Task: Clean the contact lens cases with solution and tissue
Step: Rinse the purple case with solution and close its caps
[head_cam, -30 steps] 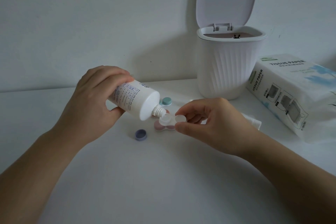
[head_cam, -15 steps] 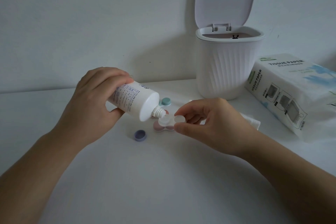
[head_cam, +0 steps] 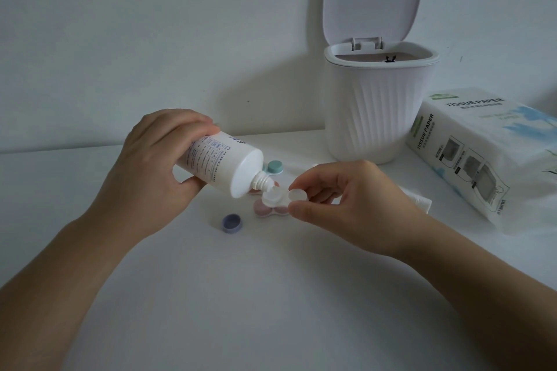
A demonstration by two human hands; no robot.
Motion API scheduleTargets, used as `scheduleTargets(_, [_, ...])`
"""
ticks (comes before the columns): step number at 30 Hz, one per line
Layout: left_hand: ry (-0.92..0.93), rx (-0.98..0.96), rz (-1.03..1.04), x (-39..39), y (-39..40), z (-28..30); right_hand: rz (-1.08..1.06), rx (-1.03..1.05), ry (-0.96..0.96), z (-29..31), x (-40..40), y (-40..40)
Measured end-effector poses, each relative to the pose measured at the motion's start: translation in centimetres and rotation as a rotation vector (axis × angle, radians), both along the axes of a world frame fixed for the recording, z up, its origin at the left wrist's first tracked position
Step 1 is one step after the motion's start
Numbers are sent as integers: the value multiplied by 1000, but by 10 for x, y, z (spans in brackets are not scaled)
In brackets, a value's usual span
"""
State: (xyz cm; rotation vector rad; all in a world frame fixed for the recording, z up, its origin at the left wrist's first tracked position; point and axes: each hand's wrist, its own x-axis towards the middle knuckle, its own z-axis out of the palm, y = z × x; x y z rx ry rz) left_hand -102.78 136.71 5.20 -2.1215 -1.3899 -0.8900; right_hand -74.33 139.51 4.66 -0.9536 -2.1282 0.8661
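My left hand grips a white solution bottle, tipped so that its nozzle points down into the left well of a clear white contact lens case. My right hand pinches that case by its right well, a little above the table. Under it lies a pink lens case on the table. A loose purple cap sits to the front left, and a teal cap shows behind the bottle.
A white ribbed bin with its lid raised stands at the back right against the wall. A pack of tissue paper lies to its right. A folded white tissue lies behind my right hand.
Hardly anything moved. The bottle's nozzle has dipped slightly closer into the case's left well.
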Motion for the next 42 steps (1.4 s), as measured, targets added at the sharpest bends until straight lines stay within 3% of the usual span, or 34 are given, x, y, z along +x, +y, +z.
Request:
scheduleTargets(15, [-323,-158,22,5,-9,-2,-3,-6,40,0,1,2])
scheduleTargets(28, [-961,-391,-37,-9,1,-9,6,-55,114,0,1,5])
scheduleTargets(42, [-1101,-485,0,-18,11,-19,-9,-86,127,4,1,4])
